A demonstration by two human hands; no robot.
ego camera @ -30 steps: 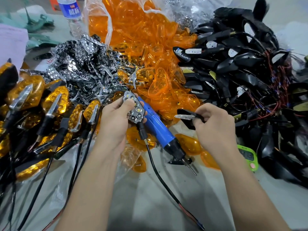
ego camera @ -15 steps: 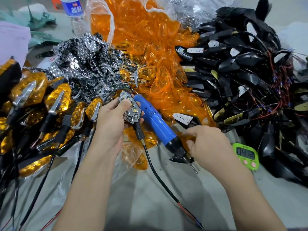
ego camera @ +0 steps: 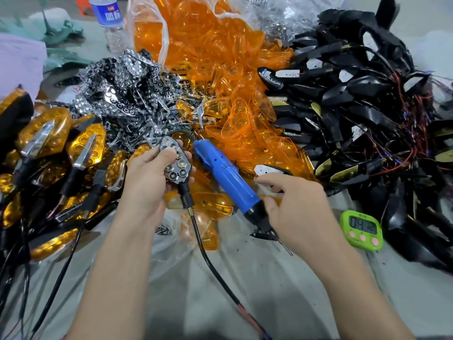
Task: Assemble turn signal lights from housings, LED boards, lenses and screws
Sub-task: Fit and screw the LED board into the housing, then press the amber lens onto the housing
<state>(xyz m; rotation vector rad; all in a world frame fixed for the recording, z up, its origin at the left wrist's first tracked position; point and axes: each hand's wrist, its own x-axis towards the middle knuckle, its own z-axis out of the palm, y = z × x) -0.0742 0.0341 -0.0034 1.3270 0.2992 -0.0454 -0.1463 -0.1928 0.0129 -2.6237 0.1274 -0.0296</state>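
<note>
The turn signal housing (ego camera: 176,165) is in the left hand (ego camera: 147,190), held up over the middle of the surface (ego camera: 245,295). The fingers (ego camera: 164,153) grip its sides, and the thumb lies on its shiny front with the little lights. A black cable (ego camera: 213,266) hangs from it and runs down across the surface.

Just beside it lies a blue electric screwdriver (ego camera: 228,177), tip pointing toward the person. The right hand (ego camera: 299,212) touches its black end. One finger points out straight. I cannot tell if this hand holds anything.

A few small screws (ego camera: 163,230) lie under the left hand.

The only bare room is the grey patch near the person, between the arms. Heaps crowd the other sides: finished lights (ego camera: 49,148) on the left, shiny reflector pieces (ego camera: 127,94) behind them, and black housings (ego camera: 355,106) with wires on the right.

A clear plastic bag (ego camera: 166,28) at the back holds orange lenses (ego camera: 220,69). Its mouth is open, and lenses spill out toward the hands.

A green timer (ego camera: 362,233) sits by the right wrist. A water bottle (ego camera: 110,18) stands far back.
</note>
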